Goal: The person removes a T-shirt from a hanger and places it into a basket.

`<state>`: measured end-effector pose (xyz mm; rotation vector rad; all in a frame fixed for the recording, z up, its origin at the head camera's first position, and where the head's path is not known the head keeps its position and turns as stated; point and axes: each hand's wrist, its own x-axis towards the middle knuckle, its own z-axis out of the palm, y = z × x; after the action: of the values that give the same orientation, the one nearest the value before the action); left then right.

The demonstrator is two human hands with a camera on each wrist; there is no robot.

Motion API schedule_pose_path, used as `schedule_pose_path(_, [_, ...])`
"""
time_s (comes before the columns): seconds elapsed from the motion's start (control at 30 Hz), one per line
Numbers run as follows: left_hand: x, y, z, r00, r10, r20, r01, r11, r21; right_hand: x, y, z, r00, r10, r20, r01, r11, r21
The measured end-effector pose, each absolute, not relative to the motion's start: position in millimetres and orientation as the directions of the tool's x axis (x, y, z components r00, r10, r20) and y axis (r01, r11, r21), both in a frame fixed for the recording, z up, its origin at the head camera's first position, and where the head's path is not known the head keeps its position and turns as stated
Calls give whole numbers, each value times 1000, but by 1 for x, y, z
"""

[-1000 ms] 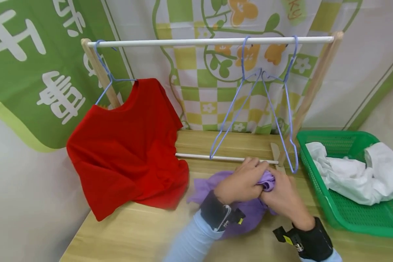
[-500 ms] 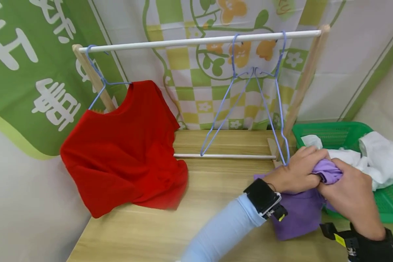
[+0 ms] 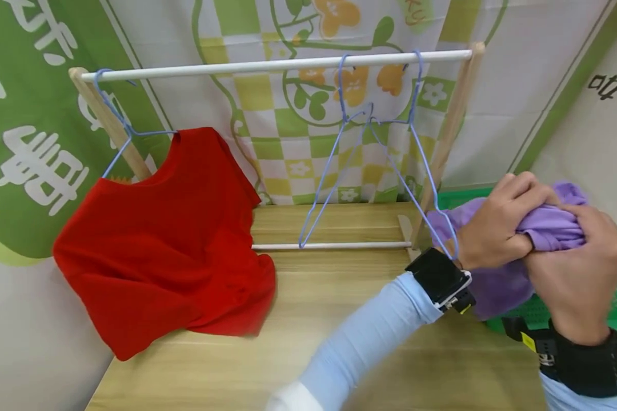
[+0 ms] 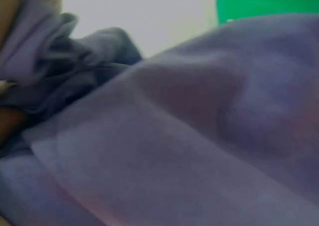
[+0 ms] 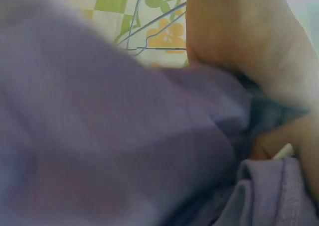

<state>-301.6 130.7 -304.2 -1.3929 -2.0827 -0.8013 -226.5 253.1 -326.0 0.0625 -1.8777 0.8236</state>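
A bunched purple garment (image 3: pixel 501 288) is gripped by both hands at the right of the head view. My left hand (image 3: pixel 499 225) holds one side of the gathered cloth, my right hand (image 3: pixel 581 262) the other, thumbs close together. Its loose part drapes below the hands and overlaps the green basket (image 3: pixel 537 314). In the left wrist view the purple cloth (image 4: pixel 174 146) fills most of the picture. A stitched hem (image 5: pixel 286 191) shows near the fingers in the right wrist view. The lower corner of a blue hanger (image 3: pixel 425 160) overlaps my left wrist.
A white rack rail (image 3: pixel 267 67) on wooden posts stands at the back. A red T-shirt (image 3: pixel 169 245) hangs on a blue hanger (image 3: pixel 129 131) at its left end. Another bare blue hanger (image 3: pixel 341 85) hangs right of the middle. Bare wooden tabletop (image 3: pixel 226 371) shows in front.
Both hands have carried the purple garment rightward and up, from the tabletop in front of the hangers to over the basket. The head view has turned right.
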Motion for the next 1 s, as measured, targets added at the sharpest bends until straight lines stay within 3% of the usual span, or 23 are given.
schedule_pose_path(0.17, [-308, 136, -310, -265, 483, 835, 960, 214, 182, -234, 246, -317, -314, 371, 874, -477, 734, -483])
schedule_pose_path(0.33, [-315, 151, -317, -249, 349, 904, 955, 245, 168, -245, 249, -311, -197, 374, 906, -473, 773, -422])
schedule_pose_path(0.5, [-328, 168, -327, -304, 319, 898, 941, 248, 230, -265, 268, -315, -211, 347, 914, -403, 820, -405])
schedule_pose_path(0.63, [-342, 164, -351, -432, 396, 810, 886, 357, 298, -286, 273, -330, -340, 292, 894, -340, 848, -406])
schedule_pose_path(0.73, [-351, 158, -371, -588, 490, 643, 793, 503, 343, -299, 276, -345, -504, 249, 827, -249, 875, -415])
schedule_pose_path(0.83, [-354, 148, -389, -725, 537, 432, 686, 622, 378, -307, 279, -358, -689, 253, 680, -135, 876, -463])
schedule_pose_path(0.93, [-354, 135, -404, -774, 556, 303, 632, 651, 420, -311, 285, -364, -869, 220, 443, -40, 861, -506])
schedule_pose_path(1.0, [-352, 125, -411, -770, 578, 272, 632, 627, 456, -312, 289, -365, -951, 164, 262, 11, 865, -502])
